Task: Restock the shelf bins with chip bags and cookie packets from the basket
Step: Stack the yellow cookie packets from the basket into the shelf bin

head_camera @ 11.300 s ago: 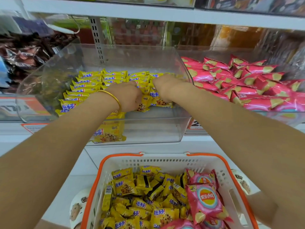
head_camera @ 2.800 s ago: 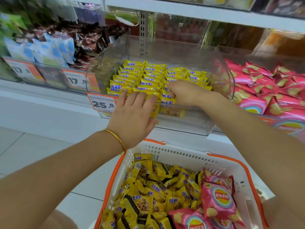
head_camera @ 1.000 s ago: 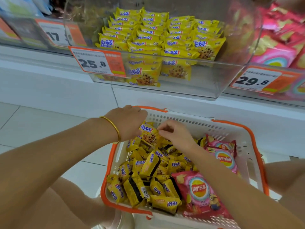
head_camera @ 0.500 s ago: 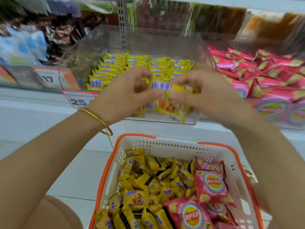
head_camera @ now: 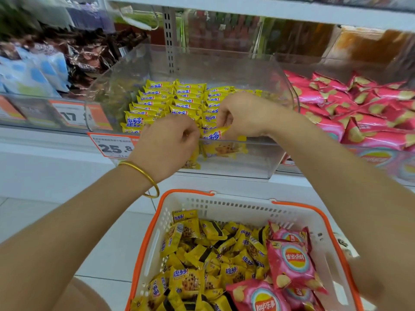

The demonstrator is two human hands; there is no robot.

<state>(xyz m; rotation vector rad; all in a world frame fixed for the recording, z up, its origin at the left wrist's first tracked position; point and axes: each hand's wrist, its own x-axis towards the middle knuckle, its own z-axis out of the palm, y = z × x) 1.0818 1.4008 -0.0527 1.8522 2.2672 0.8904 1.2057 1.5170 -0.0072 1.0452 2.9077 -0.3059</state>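
A yellow packet (head_camera: 214,134) is pinched by the right hand (head_camera: 244,115) just above the front edge of the clear bin (head_camera: 247,162), where rows of like packets (head_camera: 170,102) are stacked. The left hand (head_camera: 168,144) is curled at the packet's other end; whether it grips cannot be told. More packets and pink chip bags (head_camera: 289,261) are heaped in the basket (head_camera: 224,207) below.
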